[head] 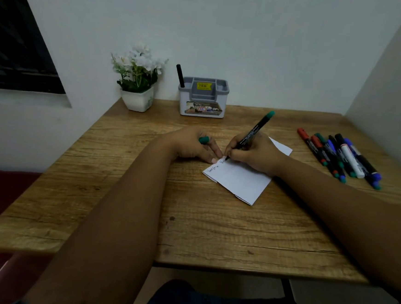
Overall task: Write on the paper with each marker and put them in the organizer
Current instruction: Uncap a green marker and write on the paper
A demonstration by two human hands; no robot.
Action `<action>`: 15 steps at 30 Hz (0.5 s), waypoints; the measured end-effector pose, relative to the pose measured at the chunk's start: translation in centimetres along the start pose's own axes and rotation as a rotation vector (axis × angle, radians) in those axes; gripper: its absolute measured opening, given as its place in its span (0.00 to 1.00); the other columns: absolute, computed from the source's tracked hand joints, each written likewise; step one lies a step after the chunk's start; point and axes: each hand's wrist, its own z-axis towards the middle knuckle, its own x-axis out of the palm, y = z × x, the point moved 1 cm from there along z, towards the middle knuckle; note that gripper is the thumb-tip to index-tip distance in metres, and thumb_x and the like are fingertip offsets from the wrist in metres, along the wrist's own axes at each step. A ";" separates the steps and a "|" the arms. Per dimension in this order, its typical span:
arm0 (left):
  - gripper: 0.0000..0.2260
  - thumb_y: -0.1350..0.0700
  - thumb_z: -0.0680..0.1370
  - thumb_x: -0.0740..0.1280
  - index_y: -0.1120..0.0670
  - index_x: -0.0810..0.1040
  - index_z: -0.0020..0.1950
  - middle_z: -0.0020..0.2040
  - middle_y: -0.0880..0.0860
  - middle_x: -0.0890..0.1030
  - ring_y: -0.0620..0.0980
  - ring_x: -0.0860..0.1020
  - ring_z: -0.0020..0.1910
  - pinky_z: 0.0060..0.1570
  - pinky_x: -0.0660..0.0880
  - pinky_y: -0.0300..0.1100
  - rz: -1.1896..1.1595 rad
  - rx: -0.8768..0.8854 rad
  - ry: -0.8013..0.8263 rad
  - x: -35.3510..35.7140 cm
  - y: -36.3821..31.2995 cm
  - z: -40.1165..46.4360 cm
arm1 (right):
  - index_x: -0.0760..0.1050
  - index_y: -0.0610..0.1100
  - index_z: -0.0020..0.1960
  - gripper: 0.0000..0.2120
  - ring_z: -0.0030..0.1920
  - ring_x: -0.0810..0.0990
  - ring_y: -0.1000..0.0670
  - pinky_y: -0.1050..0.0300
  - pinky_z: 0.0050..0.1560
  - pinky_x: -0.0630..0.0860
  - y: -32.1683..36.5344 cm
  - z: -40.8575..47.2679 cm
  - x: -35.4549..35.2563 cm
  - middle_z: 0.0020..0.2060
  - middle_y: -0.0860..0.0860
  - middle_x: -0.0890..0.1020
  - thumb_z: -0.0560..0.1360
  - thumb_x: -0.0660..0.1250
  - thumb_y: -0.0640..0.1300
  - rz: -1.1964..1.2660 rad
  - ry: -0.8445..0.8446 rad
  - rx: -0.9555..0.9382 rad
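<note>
White potted flowers (pixel 138 75) stand at the wooden desk's (pixel 213 224) far left. Beside them, the grey-and-white organizer (pixel 202 97) holds one black marker (pixel 180 76) upright in its left compartment. The left hand (pixel 195 146) grips a green cap (pixel 204 140) in curled fingers, one fingertip pressing the folded white paper's (pixel 240 179) corner. The right hand (pixel 254 153) pinches a green-ended black marker (pixel 253 132), its tip touching the paper beside handwriting. At far right, a cluster of capped markers (pixel 340 155) lies on the desk.
</note>
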 end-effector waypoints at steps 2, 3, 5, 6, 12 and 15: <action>0.09 0.60 0.68 0.77 0.52 0.85 0.47 0.40 0.49 0.85 0.41 0.81 0.40 0.46 0.76 0.35 -0.010 -0.008 -0.005 0.0 0.0 0.0 | 0.84 0.46 0.42 0.04 0.45 0.83 0.55 0.60 0.50 0.78 0.0 0.0 0.0 0.40 0.52 0.86 0.72 0.72 0.38 0.037 -0.021 0.002; 0.09 0.60 0.69 0.77 0.52 0.85 0.47 0.39 0.48 0.85 0.41 0.81 0.40 0.45 0.76 0.34 -0.011 -0.010 -0.003 0.0 0.0 0.0 | 0.84 0.46 0.42 0.04 0.45 0.82 0.56 0.62 0.49 0.77 0.0 0.0 0.1 0.40 0.53 0.86 0.72 0.72 0.39 0.033 -0.017 0.002; 0.09 0.61 0.69 0.77 0.52 0.85 0.47 0.35 0.46 0.83 0.38 0.80 0.37 0.40 0.74 0.31 -0.006 -0.010 0.002 0.1 0.0 0.0 | 0.84 0.46 0.42 0.03 0.45 0.82 0.57 0.63 0.48 0.77 0.0 0.1 0.1 0.40 0.53 0.86 0.72 0.72 0.40 0.003 0.000 0.000; 0.09 0.61 0.68 0.77 0.52 0.85 0.47 0.36 0.47 0.84 0.39 0.80 0.38 0.41 0.74 0.32 -0.007 -0.011 0.000 0.1 0.0 0.0 | 0.84 0.47 0.42 0.03 0.45 0.82 0.57 0.63 0.48 0.78 -0.1 0.1 0.1 0.40 0.53 0.86 0.72 0.72 0.40 -0.011 0.004 -0.003; 0.10 0.60 0.68 0.77 0.52 0.85 0.48 0.47 0.55 0.85 0.48 0.81 0.47 0.57 0.76 0.44 0.001 -0.019 -0.009 0.1 -0.1 -0.2 | 0.84 0.47 0.41 0.04 0.43 0.82 0.58 0.61 0.49 0.78 -0.5 0.2 0.1 0.39 0.53 0.85 0.72 0.72 0.40 0.038 -0.029 -0.003; 0.10 0.59 0.69 0.77 0.52 0.85 0.49 0.44 0.53 0.85 0.47 0.81 0.46 0.55 0.76 0.43 0.018 -0.013 0.005 0.1 -0.1 -0.2 | 0.82 0.43 0.41 0.05 0.41 0.81 0.54 0.55 0.49 0.78 -0.7 0.3 -0.1 0.41 0.46 0.85 0.74 0.70 0.38 0.212 -0.096 0.057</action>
